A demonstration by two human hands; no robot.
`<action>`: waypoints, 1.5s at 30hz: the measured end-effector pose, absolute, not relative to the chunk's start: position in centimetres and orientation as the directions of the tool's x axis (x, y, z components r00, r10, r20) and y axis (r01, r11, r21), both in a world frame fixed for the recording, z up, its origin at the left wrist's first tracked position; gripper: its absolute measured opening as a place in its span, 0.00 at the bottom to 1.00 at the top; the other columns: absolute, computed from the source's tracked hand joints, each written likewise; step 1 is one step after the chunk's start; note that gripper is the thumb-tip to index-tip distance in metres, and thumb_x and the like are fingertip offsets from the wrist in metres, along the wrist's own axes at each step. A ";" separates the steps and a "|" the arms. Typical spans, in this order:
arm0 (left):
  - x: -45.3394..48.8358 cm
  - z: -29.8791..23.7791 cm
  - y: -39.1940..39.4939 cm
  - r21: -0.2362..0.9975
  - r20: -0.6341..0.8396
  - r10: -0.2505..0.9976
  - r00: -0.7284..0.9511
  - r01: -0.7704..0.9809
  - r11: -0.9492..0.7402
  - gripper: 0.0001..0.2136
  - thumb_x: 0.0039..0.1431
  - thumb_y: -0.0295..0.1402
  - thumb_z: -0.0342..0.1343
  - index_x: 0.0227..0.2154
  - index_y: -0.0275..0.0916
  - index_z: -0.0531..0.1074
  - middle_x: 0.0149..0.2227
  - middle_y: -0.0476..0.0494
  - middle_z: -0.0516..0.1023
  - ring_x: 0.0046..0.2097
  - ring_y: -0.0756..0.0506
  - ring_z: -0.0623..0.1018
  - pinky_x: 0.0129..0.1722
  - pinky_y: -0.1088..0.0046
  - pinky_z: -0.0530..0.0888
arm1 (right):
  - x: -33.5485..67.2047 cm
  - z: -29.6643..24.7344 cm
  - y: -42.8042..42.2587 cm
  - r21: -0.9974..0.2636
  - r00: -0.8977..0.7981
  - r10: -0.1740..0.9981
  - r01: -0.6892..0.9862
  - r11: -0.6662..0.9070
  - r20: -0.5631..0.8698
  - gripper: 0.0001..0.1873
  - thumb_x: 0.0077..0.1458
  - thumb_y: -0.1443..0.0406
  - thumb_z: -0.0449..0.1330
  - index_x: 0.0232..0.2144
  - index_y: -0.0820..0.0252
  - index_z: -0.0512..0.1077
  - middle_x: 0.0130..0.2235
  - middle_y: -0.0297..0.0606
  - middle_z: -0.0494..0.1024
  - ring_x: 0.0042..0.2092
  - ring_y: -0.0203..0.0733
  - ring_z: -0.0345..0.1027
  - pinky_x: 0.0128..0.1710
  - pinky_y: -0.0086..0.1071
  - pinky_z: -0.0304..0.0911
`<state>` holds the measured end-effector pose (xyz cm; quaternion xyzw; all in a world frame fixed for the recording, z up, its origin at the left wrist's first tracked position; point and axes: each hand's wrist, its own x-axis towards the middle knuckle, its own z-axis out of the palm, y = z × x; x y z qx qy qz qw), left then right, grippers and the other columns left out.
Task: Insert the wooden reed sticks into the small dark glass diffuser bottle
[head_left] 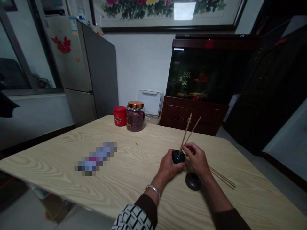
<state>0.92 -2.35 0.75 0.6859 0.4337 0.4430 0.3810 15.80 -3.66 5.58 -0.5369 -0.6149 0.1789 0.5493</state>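
My left hand [168, 166] is wrapped around a small dark glass bottle [178, 157] on the table. Thin wooden sticks [185, 132] stand up out of its mouth. Close above the bottle's right side, my right hand [195, 157] is closed, its thumb and fingertips pinching the lower part of a thin stick [194, 127] that leans right. Whether this stick's lower end is inside the bottle cannot be made out. A dark brown round piece with a hollow top [192, 181] lies below my right hand. More loose sticks [223, 178] lie to the right, partly behind my right wrist.
On the wood-grain table [124, 188], a red canister [120, 116] and a copper-lidded jar [135, 116] stand at the far edge. A blurred-out flat item [97, 159] lies left. A tiny dark bit [136, 143] lies mid-table. Beyond are a fridge [103, 70] and fish tank [199, 73].
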 end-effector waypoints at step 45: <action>0.8 0.6 -2.5 0.930 0.266 0.938 0.224 0.197 -0.311 0.30 0.41 0.43 0.71 0.47 0.41 0.68 0.40 0.45 0.77 0.41 0.43 0.76 0.41 0.70 0.71 | 20.9 9.2 -6.2 -0.786 0.559 0.734 -0.219 0.579 0.385 0.14 0.41 0.63 0.72 0.31 0.58 0.75 0.37 0.33 0.74 0.34 0.32 0.69 0.28 0.23 0.66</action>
